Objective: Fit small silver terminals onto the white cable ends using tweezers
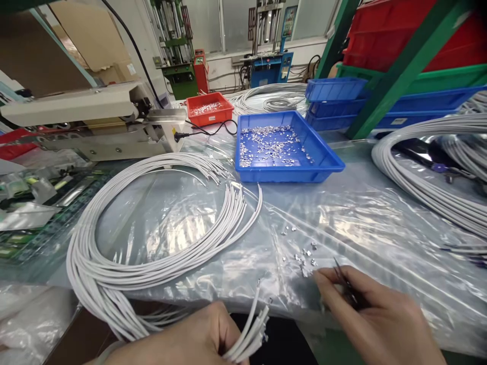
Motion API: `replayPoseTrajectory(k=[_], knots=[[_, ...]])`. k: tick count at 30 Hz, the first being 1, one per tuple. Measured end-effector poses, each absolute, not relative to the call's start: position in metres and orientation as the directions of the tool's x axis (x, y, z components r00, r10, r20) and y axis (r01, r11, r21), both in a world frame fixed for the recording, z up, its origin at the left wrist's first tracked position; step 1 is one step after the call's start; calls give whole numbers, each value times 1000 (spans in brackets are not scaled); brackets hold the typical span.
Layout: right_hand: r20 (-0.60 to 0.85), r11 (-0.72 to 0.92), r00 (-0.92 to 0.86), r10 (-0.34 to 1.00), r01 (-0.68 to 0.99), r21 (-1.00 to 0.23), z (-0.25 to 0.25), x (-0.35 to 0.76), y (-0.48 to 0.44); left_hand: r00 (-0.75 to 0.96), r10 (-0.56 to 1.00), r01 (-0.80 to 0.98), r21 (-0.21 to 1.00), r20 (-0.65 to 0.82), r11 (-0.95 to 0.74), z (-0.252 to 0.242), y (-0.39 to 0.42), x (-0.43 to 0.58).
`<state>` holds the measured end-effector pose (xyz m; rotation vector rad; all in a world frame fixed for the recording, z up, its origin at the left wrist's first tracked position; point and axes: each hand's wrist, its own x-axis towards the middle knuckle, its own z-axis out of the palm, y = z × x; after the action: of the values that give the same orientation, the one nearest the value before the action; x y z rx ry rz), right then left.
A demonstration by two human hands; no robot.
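Note:
My left hand [194, 334] is closed around a bundle of white cables [249, 332] at the bottom edge, their cut ends pointing up and right. One cable end stands a little above the others. My right hand [376, 314] is closed on a slim, dark pointed tool [345, 284], much of which the fingers hide. Its thumb and index fingertips are at the edge of a loose group of small silvery metal pieces [303, 261] on the plastic sheet [361, 223]. Whether the fingertips pinch a piece, I cannot tell. A large coil of white cables [87, 248] lies left of centre.
A blue tray [289, 176] with many small metal pieces stands beyond the coil, and a smaller red tray [210, 119] behind it. At left is a bench machine [95, 111]. More cable coils [411, 177] and a green post [399, 71] stand right.

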<state>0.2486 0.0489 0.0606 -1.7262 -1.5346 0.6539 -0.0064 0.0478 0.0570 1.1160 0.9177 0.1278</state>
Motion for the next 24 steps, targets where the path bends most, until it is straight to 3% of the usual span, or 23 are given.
replayPoseTrajectory(k=[5, 8, 15, 24], knots=[[188, 54, 148, 971, 628, -777, 50, 256, 58, 715, 435, 320, 810, -547, 492, 53, 54, -9], [192, 65, 147, 970, 605, -793, 46, 256, 54, 712, 463, 269, 815, -527, 513, 51, 51, -10], [214, -53, 335, 918, 637, -769, 55, 236, 50, 704, 478, 267, 819, -525, 508, 52, 51, -11], [158, -56, 340, 927, 543, -838, 62, 228, 51, 743, 408, 298, 808, -531, 509, 54, 47, -14]])
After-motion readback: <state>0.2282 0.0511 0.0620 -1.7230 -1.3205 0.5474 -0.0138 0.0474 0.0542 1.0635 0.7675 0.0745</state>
